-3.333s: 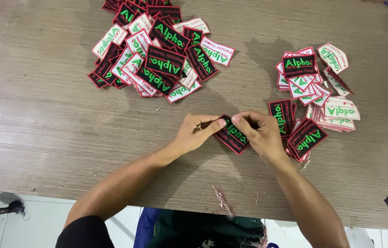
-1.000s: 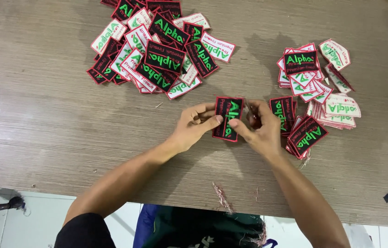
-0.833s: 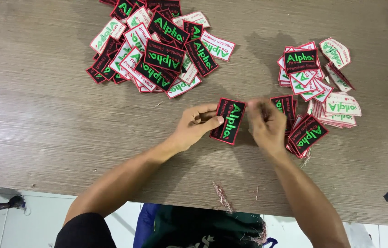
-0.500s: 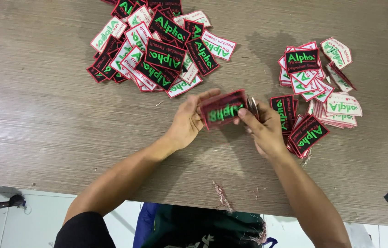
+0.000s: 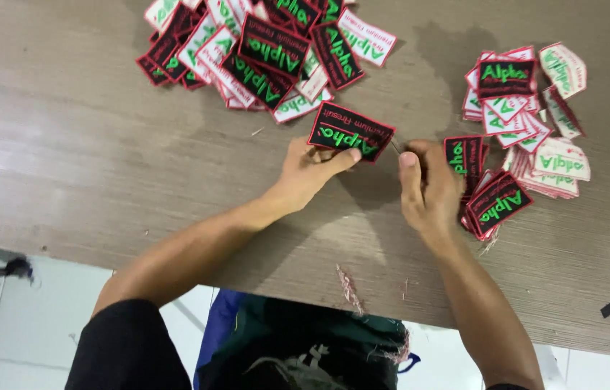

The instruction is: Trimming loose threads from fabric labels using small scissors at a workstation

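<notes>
patch (image 5: pixel 350 131) hides left hand's (image 5: pixel 310 167) fingertips; right hand's (image 5: pixel 426 186) tool barely shows.

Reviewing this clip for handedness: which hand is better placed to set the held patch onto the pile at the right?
Probably the left hand: it alone pinches the black patch. The right hand sits nearer the right pile but grips a small metal tool.

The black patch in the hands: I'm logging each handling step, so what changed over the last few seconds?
The black patch was turned from upright to lying crosswise and lifted toward the far pile. The left hand holds it as before; the right hand has come off it and grips a small metal tool. Both piles, including the right pile, and the table stayed put.
</notes>
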